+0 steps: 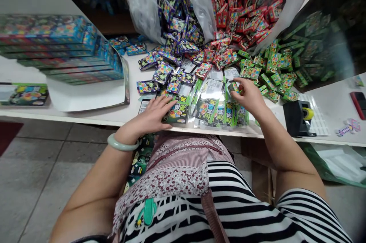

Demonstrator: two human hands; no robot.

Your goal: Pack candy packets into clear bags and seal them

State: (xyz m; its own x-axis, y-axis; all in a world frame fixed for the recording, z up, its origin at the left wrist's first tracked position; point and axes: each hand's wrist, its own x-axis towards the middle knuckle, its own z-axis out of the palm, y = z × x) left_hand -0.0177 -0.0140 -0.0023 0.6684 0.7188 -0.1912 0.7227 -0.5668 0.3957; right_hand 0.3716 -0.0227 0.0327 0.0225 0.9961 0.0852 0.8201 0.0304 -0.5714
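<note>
My left hand [156,112] lies with its fingers stretched out over a flat black-and-green printed package [180,113] at the table's front edge. My right hand [246,94] pinches a small green candy box [233,88] between thumb and fingers, just above several clear-wrapped printed packages [211,107]. Behind my left hand is a loose pile of small purple boxes [162,73]. A few red boxes [203,70] lie in the middle. Small green boxes [276,63] are heaped beyond and to the right of my right hand.
A large plastic bag [197,2] spills purple boxes, and another holds red boxes [237,10]. At left, stacked multicoloured cartons [71,50] stand in a white tray [85,96]. A black tape dispenser [297,117] and a red phone-like object [358,103] lie at right.
</note>
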